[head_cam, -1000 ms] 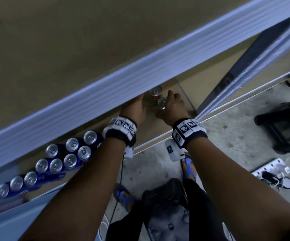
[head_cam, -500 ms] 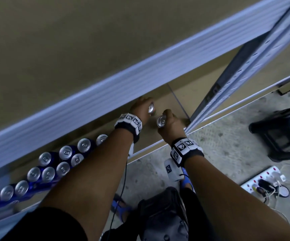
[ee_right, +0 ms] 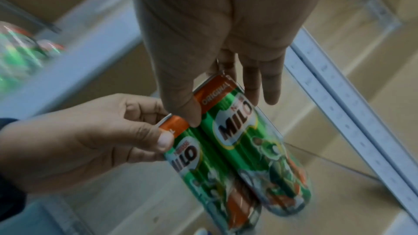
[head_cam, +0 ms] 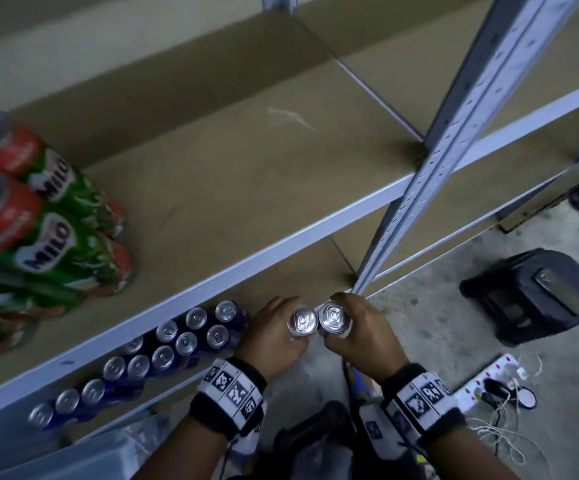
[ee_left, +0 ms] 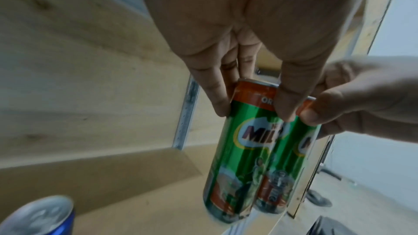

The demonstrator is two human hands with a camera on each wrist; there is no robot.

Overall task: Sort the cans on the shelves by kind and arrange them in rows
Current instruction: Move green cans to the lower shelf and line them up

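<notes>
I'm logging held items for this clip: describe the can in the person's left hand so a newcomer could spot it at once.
Start at the grey shelf rail crossing the head view, then drop to the two hands just below its right end. The left hand grips a slim green Milo can near its orange top band. It touches a matching can held in the right hand; the shelved blue cans differ by colour.

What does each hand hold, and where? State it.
Left hand grips one green Milo can near its top rim; right hand grips another Milo can likewise.
</notes>
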